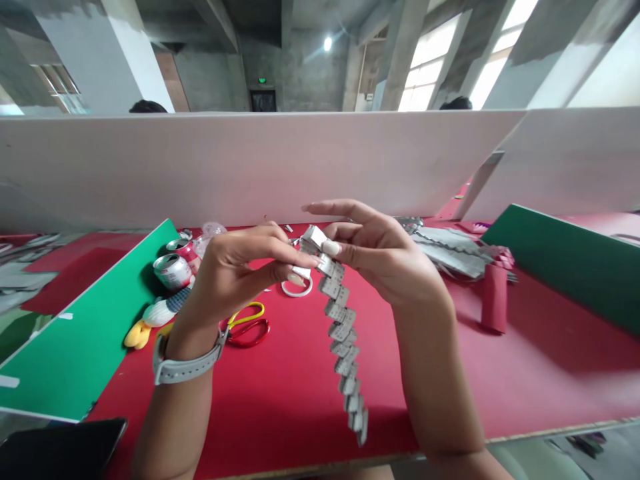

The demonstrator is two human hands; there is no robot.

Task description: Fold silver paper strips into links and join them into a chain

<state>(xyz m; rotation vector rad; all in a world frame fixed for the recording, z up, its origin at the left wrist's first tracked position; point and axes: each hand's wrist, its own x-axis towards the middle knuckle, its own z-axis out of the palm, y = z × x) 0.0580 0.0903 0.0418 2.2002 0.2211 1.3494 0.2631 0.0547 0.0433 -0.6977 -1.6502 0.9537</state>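
left hand, right hand: both pinching folded-paper chain; chain print: illegible; white can lettering: illegible

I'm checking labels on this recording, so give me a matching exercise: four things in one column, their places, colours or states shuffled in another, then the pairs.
1. Chain
2. Scissors
3. Strap
4. Cans

A. Around the left wrist
B. Near the left green board
C. Hanging from the left hand and right hand
D. Yellow and red handles

Pairs: 1-C, 2-D, 3-A, 4-B
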